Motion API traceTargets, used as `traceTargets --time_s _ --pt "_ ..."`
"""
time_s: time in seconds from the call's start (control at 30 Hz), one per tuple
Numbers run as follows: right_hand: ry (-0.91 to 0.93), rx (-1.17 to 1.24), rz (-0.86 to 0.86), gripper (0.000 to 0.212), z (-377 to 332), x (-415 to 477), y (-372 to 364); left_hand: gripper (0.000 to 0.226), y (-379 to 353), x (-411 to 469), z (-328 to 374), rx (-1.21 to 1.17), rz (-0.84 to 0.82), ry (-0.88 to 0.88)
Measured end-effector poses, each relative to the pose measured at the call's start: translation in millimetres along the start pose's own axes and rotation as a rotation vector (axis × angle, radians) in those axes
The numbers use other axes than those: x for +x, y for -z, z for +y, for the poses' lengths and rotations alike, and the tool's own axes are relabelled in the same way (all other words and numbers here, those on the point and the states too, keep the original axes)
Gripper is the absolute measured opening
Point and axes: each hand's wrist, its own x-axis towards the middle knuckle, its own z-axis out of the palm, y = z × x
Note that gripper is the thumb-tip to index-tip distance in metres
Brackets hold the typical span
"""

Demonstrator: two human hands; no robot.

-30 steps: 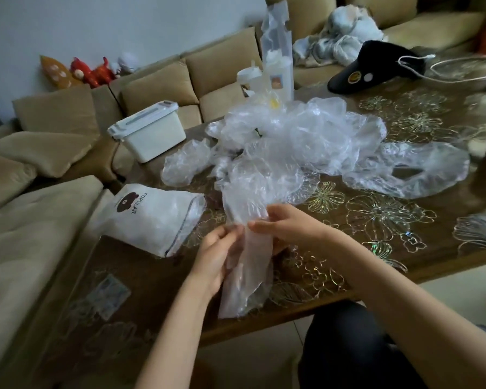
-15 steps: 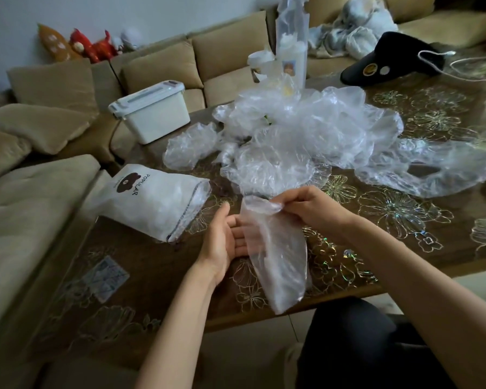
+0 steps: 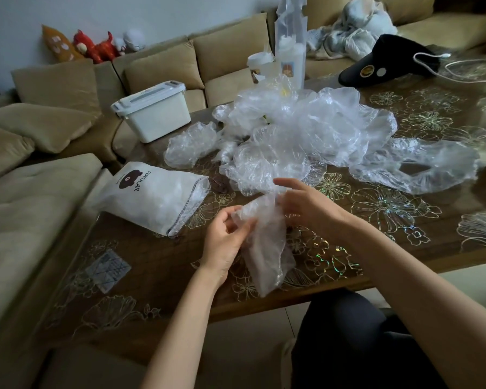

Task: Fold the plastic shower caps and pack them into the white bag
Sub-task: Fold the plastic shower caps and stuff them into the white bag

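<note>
Cap: half-folded shower cap [image 3: 265, 245] hangs over the table [image 3: 152, 265] edge, beside the white bag [image 3: 157, 200].
Fingers: left hand [image 3: 223, 242] and right hand [image 3: 306, 210] both pinch its top.
Risk: the slick film may spring open or slip free.

Flower-patterned table [image 3: 152, 262] with white bag [image 3: 157, 197], shower-cap pile [image 3: 306, 130], black cap [image 3: 382, 60]

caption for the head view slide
Left hand and right hand hold a part-folded shower cap over the table beside the white bag
</note>
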Motion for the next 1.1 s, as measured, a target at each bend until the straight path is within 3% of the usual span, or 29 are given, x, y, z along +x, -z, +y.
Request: traceTargets --time_s 0.1,0.27,0.43,0.5,0.63,0.7,0.77,0.87,1.03,1.1 --pt "-0.096 -0.020 -0.116 0.062 5 -3 -2 0.026 2 -3 -1 -0.029 -0.003 -0.075" --pt "-0.017 -0.117 -0.004 0.016 13 -3 -13 0.035 3 -2 -6 -0.061 0.004 -0.088" --pt "0.064 -0.106 0.086 0.013 16 -6 -21 0.064 6 -2 -6 -0.184 -0.072 -0.035" --pt "0.082 -0.124 0.112 0.018 16 -7 -23 0.050 9 -5 -6 -0.211 -0.104 -0.027" --pt "0.136 -0.227 0.126 0.025 13 -10 -23 0.017 4 -7 -4 -0.177 -0.003 -0.016" --pt "0.133 -0.165 0.095 0.018 12 -11 -23 0.010 3 -6 -3 -0.172 0.029 -0.022" --pt "0.126 -0.088 0.098 0.024 13 -11 -23 0.008 3 -5 -4 -0.150 0.029 -0.039" --pt "0.181 -0.118 0.148 0.034 13 -12 -25 0.016 3 -6 -4 -0.114 0.069 -0.052" --pt "0.359 -0.374 0.290 0.050 17 -10 -29 0.072 5 -4 -8 -0.148 -0.042 -0.036" --pt "0.435 -0.477 0.308 0.043 16 -10 -32 0.056 5 -5 -8 -0.071 -0.063 -0.086"
